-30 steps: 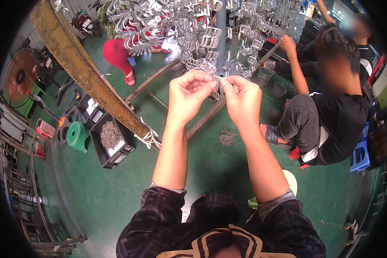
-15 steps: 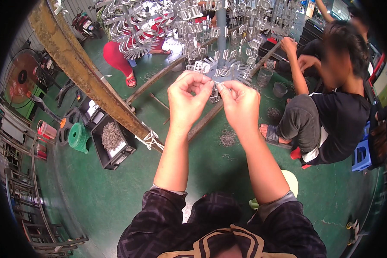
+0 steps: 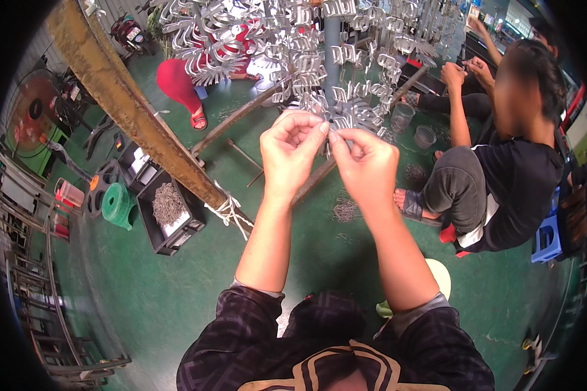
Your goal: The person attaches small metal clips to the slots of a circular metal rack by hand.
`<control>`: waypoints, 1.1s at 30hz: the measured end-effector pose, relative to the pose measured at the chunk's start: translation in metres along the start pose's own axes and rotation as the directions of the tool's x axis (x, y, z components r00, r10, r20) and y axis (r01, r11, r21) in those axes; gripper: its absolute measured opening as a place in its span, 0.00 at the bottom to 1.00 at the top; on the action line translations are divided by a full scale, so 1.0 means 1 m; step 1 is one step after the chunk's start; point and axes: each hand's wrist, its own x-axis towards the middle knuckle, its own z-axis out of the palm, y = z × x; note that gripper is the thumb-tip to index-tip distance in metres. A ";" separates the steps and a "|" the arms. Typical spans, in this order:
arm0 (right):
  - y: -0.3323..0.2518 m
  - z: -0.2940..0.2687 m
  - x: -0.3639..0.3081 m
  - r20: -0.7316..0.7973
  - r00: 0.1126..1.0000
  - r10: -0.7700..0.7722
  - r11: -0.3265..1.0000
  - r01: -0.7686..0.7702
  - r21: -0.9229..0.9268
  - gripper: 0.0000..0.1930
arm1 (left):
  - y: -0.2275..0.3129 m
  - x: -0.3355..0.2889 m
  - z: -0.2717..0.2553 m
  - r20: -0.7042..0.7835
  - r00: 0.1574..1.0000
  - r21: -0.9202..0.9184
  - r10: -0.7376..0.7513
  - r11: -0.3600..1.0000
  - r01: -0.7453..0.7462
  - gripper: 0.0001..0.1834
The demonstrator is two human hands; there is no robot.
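Observation:
My left hand (image 3: 289, 148) and my right hand (image 3: 366, 156) are raised in front of me with their fingertips almost meeting. Thumb and forefinger are pinched together on each; whatever lies between them is too small to make out. Just beyond my fingers stands a grey upright pole (image 3: 332, 62) ringed with tiers of thin, bent silvery metal pieces (image 3: 306, 62). A lower cluster of these pieces (image 3: 352, 112) is right behind my fingertips and partly hidden by them.
A rusty slanted beam (image 3: 127, 111) rises at the left. Black crates (image 3: 169, 242), one with small metal hooks (image 3: 169, 205), stand near a green basket (image 3: 117, 205). At the right a person (image 3: 502, 176) sits low beside clear cups (image 3: 425, 136). Loose hooks (image 3: 347, 207) lie on the floor.
My hands have shifted slightly right, still pinched close together. The hanging metal pieces have changed position around the pole. The seated person's hands have come together higher up.

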 end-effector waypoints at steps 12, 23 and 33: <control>-0.005 -0.003 0.061 0.327 0.945 0.031 0.998 -0.047 0.043 0.12 | -0.009 0.003 -0.004 0.107 0.980 0.059 0.166 0.983 -0.173 0.04; -0.018 -0.011 0.066 0.303 0.952 0.036 0.986 0.017 -0.169 0.10 | -0.003 0.008 -0.004 0.027 0.986 0.094 0.163 0.982 -0.165 0.04; -0.018 -0.017 0.065 0.318 0.947 0.031 0.981 0.031 -0.190 0.10 | -0.011 0.012 0.002 -0.031 0.957 0.349 0.288 0.901 -0.259 0.04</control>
